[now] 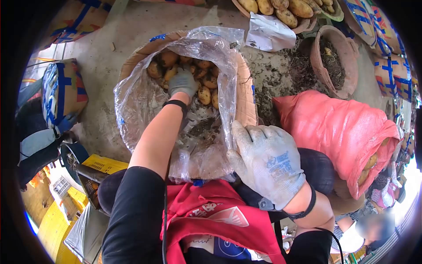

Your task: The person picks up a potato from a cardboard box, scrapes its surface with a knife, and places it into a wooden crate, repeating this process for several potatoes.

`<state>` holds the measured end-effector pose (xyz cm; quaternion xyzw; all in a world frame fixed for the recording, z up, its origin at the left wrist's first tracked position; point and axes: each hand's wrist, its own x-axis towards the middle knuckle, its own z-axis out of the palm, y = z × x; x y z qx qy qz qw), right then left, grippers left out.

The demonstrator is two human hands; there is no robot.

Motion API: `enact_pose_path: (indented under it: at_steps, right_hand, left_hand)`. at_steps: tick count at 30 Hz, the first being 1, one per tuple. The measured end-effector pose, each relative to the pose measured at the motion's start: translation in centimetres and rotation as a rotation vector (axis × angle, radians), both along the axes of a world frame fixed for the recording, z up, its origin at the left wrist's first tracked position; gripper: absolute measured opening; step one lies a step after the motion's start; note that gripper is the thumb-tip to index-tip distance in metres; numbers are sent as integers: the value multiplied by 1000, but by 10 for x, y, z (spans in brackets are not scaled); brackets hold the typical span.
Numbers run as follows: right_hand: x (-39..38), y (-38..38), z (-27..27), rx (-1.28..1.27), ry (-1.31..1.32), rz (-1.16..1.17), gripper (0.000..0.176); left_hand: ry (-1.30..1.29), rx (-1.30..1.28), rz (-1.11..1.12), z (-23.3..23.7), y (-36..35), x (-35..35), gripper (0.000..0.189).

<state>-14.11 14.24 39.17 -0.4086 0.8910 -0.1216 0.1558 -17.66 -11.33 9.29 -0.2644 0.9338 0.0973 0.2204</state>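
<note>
Clasping the near rim of the clear plastic bag (145,101), the right hand (266,165) wears a grey work glove. Its fingers (246,132) bend over the bag's edge where the plastic meets the wall of the cardboard box (246,94). The bag lines this box and stands open, its crumpled sides spread wide, with soil crumbs on the plastic near the person.

The left hand (182,83), also gloved in grey, reaches deep into the bag with the arm stretched out. It rests on the heap of potatoes (204,94) at the far end of the box. Its fingers curl down among them, but I cannot tell whether they have closed on a potato or only lie on top. A black wristband (176,103) sits at that wrist.

A red apron (211,211) covers the person's front at the bottom of the view. Just right of the box, a pink sack (338,127) lies on its side, touching the right forearm, with a few potatoes showing at its mouth. Beyond it stands a brown basin (347,48) holding dark soil, with more soil scattered on the concrete floor (114,39) between basin and box. A basket (303,26) of larger potatoes sits at the top edge, with a white bag (268,33) against it. Cartons bound in blue tape (61,92) lie at the left, and a yellow crate (105,163) is near the left elbow.
</note>
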Motion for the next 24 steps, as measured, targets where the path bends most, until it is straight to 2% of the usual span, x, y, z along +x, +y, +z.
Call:
enact_pose_path:
  at_steps: [3, 4, 5, 7, 8, 9, 11, 12, 14, 15, 16, 17, 19, 23, 24]
  right_hand:
    - [1, 0, -1, 1, 7, 18, 42]
    - [3, 0, 0, -1, 30, 18, 41]
    - [5, 0, 0, -13, 38, 24, 41]
    - [8, -2, 1, -8, -10, 12, 36]
    - [11, -2, -1, -44, 0, 6, 32]
    - [11, -3, 0, -67, 27, 28, 32]
    - [12, -7, 6, 41, -86, 27, 34]
    - [13, -9, 8, 80, -138, 24, 36]
    - [17, -12, 10, 123, -148, 52, 38]
    - [20, -11, 7, 114, -122, 84, 38]
    - [23, -5, -4, 80, -80, 99, 40]
    - [31, -7, 6, 68, -99, 112, 42]
    - [42, -9, -7, 48, -79, 164, 41]
    - [29, -10, -70, 5, -118, 343, 40]
    - [29, -13, -73, 65, -168, 352, 40]
  left_hand:
    - [95, 110, -19, 24, -17, 1, 82]
    - [351, 251, 37, 30, -18, 10, 61]
    - [360, 238, 40, 38, -21, 14, 61]
    - [367, 1325, 548, 67, -25, 26, 54]
    - [408, 1570, 492, 97, -27, 34, 42]
    - [450, 1553, 482, 128, -30, 44, 42]
    - [540, 1899, 476, 207, -24, 70, 43]
    - [606, 1870, 463, 231, -28, 86, 43]
    - [638, 2081, 466, 280, -45, 128, 50]
    - [722, 1960, 524, 317, -42, 156, 59]
    - [773, 2023, 481, 339, -47, 189, 60]
    - [840, 2062, 429, 363, -55, 227, 60]
    - [1101, 1745, 362, 423, -46, 308, 64]
    - [1298, 1612, 377, 470, -32, 481, 63]
    - [1456, 1409, 502, 475, -25, 516, 60]
